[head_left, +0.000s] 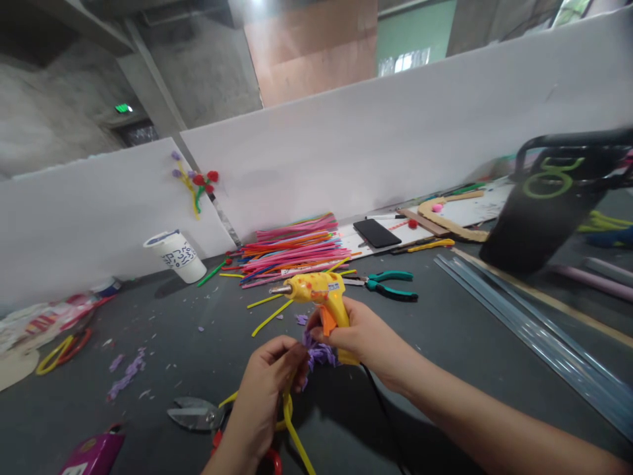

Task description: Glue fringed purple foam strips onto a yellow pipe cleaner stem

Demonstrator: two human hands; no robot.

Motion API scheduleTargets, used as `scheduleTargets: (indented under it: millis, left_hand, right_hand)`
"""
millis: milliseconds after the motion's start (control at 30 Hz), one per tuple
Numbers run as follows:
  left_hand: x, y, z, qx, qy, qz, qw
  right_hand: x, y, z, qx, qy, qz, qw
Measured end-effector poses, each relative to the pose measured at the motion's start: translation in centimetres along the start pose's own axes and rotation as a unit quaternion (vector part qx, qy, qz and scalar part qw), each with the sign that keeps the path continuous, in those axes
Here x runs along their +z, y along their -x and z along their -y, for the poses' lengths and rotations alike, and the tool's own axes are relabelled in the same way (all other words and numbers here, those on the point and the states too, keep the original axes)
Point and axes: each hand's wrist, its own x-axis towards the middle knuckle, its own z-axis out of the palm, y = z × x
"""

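My right hand (368, 333) is wrapped round the handle of a yellow glue gun (316, 288) with an orange trigger. Its metal nozzle points left, above the table. The thumb and fingertips of that hand also touch purple fuzzy pieces (322, 357) beneath the gun. My left hand (267, 376) is closed in a pinch on a yellow pipe cleaner (293, 425), whose end hangs down toward me. Its fingertips meet the purple pieces, and exactly how these join the stem is hidden. Below my left wrist lie red-handled shears (195, 415), partly covered by the arm.
Behind the gun lie a pile of coloured pipe cleaners (297, 247), green-handled pliers (390, 284) and a phone (376, 233). A white cup (177, 258) stands left, a black tumbler (544, 211) right, beside clear glue sticks (534, 330). Purple scraps (129, 374) and a purple object (93, 454) lie left.
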Motion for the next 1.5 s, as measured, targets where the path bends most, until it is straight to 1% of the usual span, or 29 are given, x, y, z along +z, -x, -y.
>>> scheduleTargets:
  millis: [167,300,433,600,700,767,833,900,1000,1133,1233,1300,1367,1433,1500]
  left_hand:
    - [-0.1,-0.1,-0.1,0.002,-0.012,0.002,1.000]
    - [-0.2,-0.1,-0.2,0.014,-0.032,-0.019,0.999]
    - [-0.2,0.3,-0.9,0.035,-0.057,-0.032,0.997]
    - [-0.3,0.5,-2.1,0.023,-0.092,-0.010,0.995]
    - [-0.4,0.4,-2.3,0.023,-0.096,0.006,0.995]
    - [-0.6,0.4,-2.2,0.022,-0.082,0.007,0.996]
    - [-0.8,0.4,-2.0,0.005,-0.057,0.002,0.998]
    - [-1.0,0.5,-2.0,-0.020,-0.026,-0.005,0.999]
    - [-1.3,0.7,-2.3,-0.035,0.021,-0.011,0.999]
    - [-1.3,1.1,-3.0,-0.045,0.109,-0.003,0.993]
    - [-1.5,1.3,-3.2,-0.033,0.138,-0.015,0.990]
    - [-1.7,1.3,-3.2,-0.012,0.146,-0.030,0.989]
    - [-1.9,1.2,-3.3,0.012,0.147,-0.044,0.988]
    - [-2.1,1.1,-3.4,0.030,0.145,-0.055,0.987]
    - [-2.1,1.1,-3.5,0.038,0.149,-0.066,0.986]
  right_hand:
    - [0.0,0.1,0.0,-0.002,0.001,0.000,1.000]
    - [0.0,0.0,0.1,-0.007,0.004,0.006,1.000]
    - [-0.1,-0.1,0.3,-0.017,0.011,0.012,1.000]
    - [-0.2,-0.1,0.4,-0.032,0.027,0.014,0.999]
    - [-0.2,-0.1,0.3,-0.037,0.031,0.019,0.999]
    - [-0.2,0.0,0.2,-0.037,0.029,0.016,0.999]
    - [-0.3,0.1,0.3,-0.039,0.018,0.004,0.999]
    - [-0.5,0.2,0.7,-0.047,-0.004,-0.013,0.999]
    - [-1.1,0.2,1.3,-0.064,-0.043,-0.029,0.997]
    - [-1.6,0.3,1.6,-0.084,-0.081,-0.019,0.993]
    - [-1.4,0.8,1.6,-0.065,-0.117,0.013,0.991]
    - [-1.2,1.3,1.8,-0.049,-0.133,0.044,0.989]
    - [-1.0,1.7,2.0,-0.047,-0.130,0.073,0.988]
    - [-1.0,1.9,2.2,-0.053,-0.125,0.077,0.988]
    - [-1.3,1.7,2.0,-0.059,-0.113,0.061,0.990]
